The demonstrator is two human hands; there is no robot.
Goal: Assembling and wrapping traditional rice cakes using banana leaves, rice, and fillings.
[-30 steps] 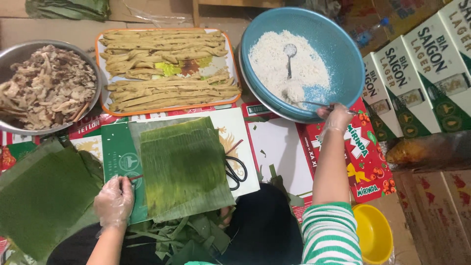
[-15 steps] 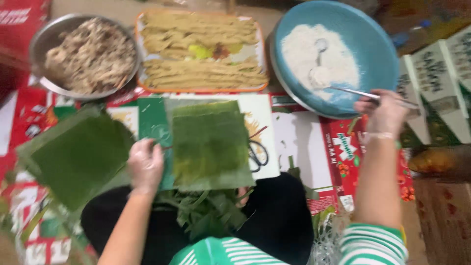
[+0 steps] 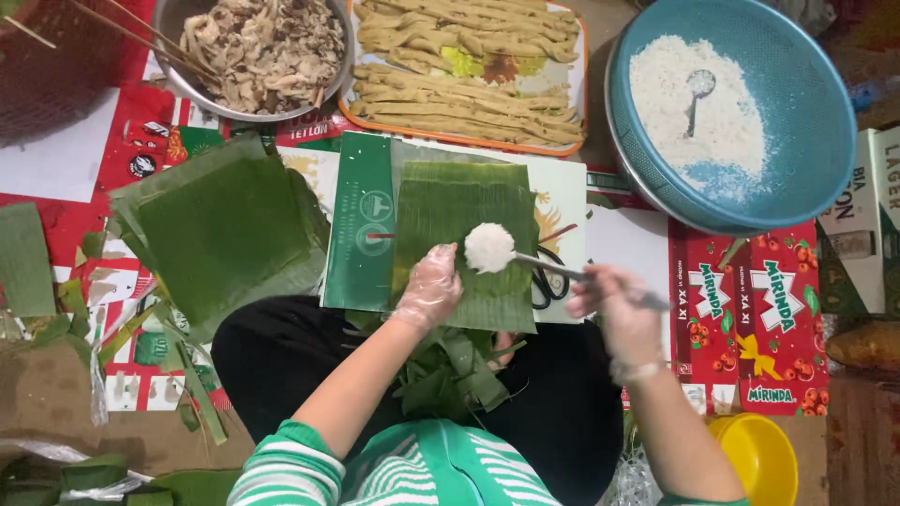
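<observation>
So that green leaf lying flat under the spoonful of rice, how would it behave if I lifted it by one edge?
The leaf would probably flop: it looks thin and lies flat on the board. It likely weighs little, so the rice mound resting on it could slide or spill. Its parallel ribs suggest it may tear along the grain. The left hand is pressing on it, perhaps because it shifts easily.

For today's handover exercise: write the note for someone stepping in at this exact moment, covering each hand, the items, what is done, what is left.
Left hand, gloved, presses on the banana leaf on the green board.
Right hand, gloved, holds the spoon, heaped with white rice, over the leaf.
The blue basket of rice sits far right; the filling tray and metal bowl lie beyond the leaf.
Done: leaf laid, rice scooped.
Left: rice not yet spread; leaf unfolded.
</observation>
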